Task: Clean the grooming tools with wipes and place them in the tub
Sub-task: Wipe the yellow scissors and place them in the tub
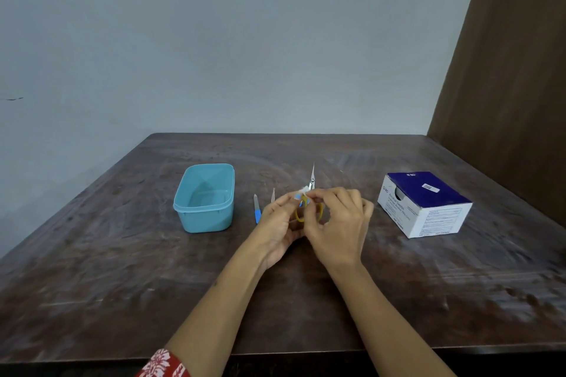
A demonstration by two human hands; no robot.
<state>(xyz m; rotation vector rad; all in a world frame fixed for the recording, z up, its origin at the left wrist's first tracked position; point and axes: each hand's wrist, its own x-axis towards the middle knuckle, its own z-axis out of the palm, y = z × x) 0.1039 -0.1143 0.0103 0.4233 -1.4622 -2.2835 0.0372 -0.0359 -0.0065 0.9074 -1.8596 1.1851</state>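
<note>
At frame centre we hold scissors (311, 184) over bench (122, 269): left hand (280, 220) pinches wipe (301, 192), right hand (338, 223) grips yellow handles. Advice: wipe blades toward tip. Tub (183, 202) centre-left, empty.

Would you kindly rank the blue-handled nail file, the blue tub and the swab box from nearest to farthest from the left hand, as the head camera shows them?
From the left hand:
1. Blue-handled nail file, lying on the table just to its left.
2. Blue tub, farther left, past the file.
3. Swab box, far right, beyond the right hand.
</note>
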